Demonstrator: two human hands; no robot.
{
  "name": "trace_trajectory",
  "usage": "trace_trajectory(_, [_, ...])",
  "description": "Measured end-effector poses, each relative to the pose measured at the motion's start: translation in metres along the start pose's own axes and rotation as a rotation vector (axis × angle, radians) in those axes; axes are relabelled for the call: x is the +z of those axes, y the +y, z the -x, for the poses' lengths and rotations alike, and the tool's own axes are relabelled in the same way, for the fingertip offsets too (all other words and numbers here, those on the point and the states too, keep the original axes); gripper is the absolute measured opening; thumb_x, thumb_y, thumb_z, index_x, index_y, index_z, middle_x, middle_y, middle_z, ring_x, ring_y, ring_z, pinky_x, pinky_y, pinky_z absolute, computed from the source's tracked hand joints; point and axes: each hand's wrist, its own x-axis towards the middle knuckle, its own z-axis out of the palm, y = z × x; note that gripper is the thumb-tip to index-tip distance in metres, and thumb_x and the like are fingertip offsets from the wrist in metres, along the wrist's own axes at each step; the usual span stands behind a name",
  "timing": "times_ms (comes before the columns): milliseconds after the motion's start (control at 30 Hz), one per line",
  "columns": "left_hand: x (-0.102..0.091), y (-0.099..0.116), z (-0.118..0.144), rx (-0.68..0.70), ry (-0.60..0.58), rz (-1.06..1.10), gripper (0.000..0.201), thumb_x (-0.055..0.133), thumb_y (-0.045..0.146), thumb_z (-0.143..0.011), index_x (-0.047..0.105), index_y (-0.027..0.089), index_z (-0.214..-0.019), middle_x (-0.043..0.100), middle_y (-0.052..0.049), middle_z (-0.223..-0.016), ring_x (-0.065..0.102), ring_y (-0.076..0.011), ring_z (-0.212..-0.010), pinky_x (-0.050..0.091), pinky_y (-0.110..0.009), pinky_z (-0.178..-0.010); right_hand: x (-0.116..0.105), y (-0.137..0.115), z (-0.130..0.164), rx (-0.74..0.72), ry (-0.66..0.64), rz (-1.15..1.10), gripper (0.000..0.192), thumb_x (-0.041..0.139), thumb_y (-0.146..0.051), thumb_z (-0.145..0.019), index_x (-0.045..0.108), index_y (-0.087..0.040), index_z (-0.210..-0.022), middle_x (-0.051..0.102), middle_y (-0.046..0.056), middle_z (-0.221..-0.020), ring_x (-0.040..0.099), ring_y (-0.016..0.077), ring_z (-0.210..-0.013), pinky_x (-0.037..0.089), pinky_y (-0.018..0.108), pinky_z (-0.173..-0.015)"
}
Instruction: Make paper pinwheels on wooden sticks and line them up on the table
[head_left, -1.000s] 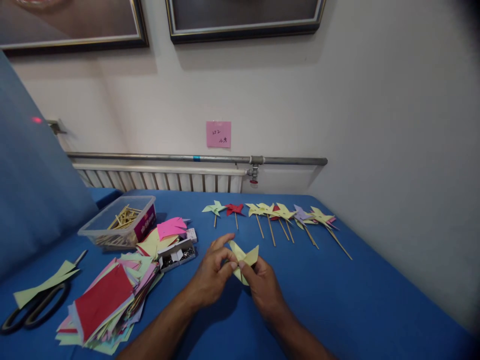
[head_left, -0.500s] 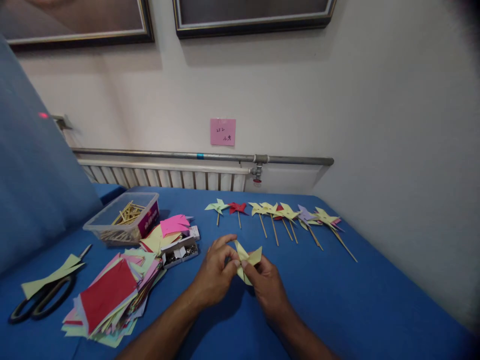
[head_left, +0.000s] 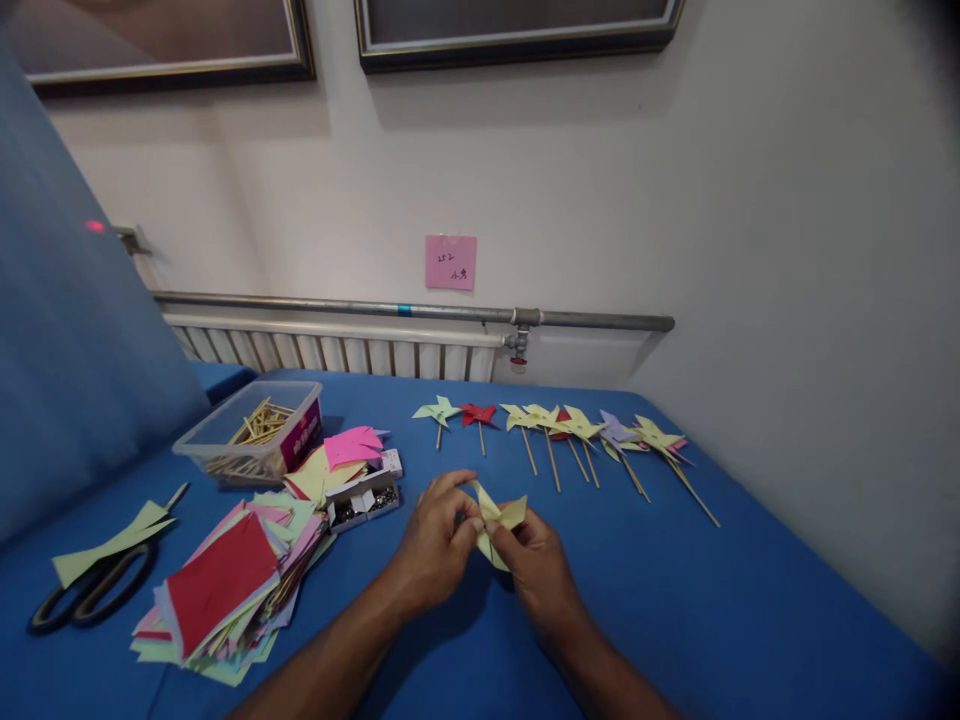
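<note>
Both hands hold one pale yellow paper pinwheel (head_left: 495, 545) above the table's middle, its blades partly folded in. My left hand (head_left: 442, 540) pinches a blade on the left side between thumb and fingers. My right hand (head_left: 536, 560) grips the paper from the right, its thumb pressed near the centre. Fingers hide part of the paper, and whether a pin is in it I cannot tell. Left of my hands sits a small box of metal pins (head_left: 365, 502). Beyond them, finished pinwheels on sticks lie in a row, among them a red pinwheel (head_left: 478, 414) and a purple pinwheel (head_left: 615, 430).
A clear plastic tub (head_left: 225, 432) of wooden sticks stands at the back left. Nearer is a stack of coloured paper (head_left: 221, 580), with cut pink paper (head_left: 352, 447) behind it. Black-handled scissors (head_left: 112, 590) lie far left under a green paper strip. A wall with a radiator (head_left: 360, 353) borders the blue table.
The whole view has shifted slightly, so everything appears a little further right. Both hands keep their grip on the yellow pinwheel, with hardly any movement.
</note>
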Motion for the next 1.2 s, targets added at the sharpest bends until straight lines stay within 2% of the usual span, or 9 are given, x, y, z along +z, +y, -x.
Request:
trace_trajectory(400, [0.004,-0.003,0.000,-0.019,0.005,-0.015,0.011,0.058,0.016,-0.091,0.061,0.023,-0.083,0.064,-0.013,-0.149,0.056,-0.0292,-0.143,0.039,-0.052,-0.120,-0.001,-0.006,0.001,-0.020,-0.056,0.028,0.052,0.092,-0.065,-0.065,0.069,-0.020,-0.075,0.058,-0.004,-0.065,0.047,0.0138,-0.060,0.039,0.027,-0.059])
trace_trajectory(700, [0.004,-0.006,-0.002,-0.033,0.017,0.016,0.012,0.060,0.015,-0.090,0.061,0.022,-0.081,0.067,-0.011,-0.145,0.060,-0.0296,-0.138,0.041,-0.051,-0.118,-0.002,-0.006,0.001,-0.017,-0.082,0.068,0.050,0.090,-0.065,-0.068,0.068,-0.021,-0.075,0.057,-0.003,-0.063,0.048,0.0144,-0.059,0.040,0.027,-0.058])
trace_trajectory(967, [0.009,-0.006,-0.002,0.020,0.120,-0.043,0.012,0.063,0.011,-0.087,0.064,0.022,-0.082,0.073,-0.009,-0.134,0.065,-0.0268,-0.131,0.046,-0.047,-0.114,-0.004,-0.005,0.000,-0.017,-0.071,0.050,0.057,0.092,-0.069,-0.065,0.074,-0.019,-0.085,0.066,-0.001,-0.070,0.055,0.0165,-0.064,0.046,0.028,-0.061])
trace_trajectory(1200, [0.011,0.000,-0.002,-0.026,0.198,0.013,0.015,0.067,0.008,-0.082,0.063,0.022,-0.082,0.071,-0.009,-0.136,0.065,-0.0269,-0.131,0.046,-0.047,-0.115,-0.005,0.000,-0.004,0.006,-0.029,0.027,0.059,0.097,-0.064,-0.059,0.075,-0.018,-0.088,0.072,0.002,-0.075,0.061,0.0197,-0.067,0.049,0.030,-0.063])
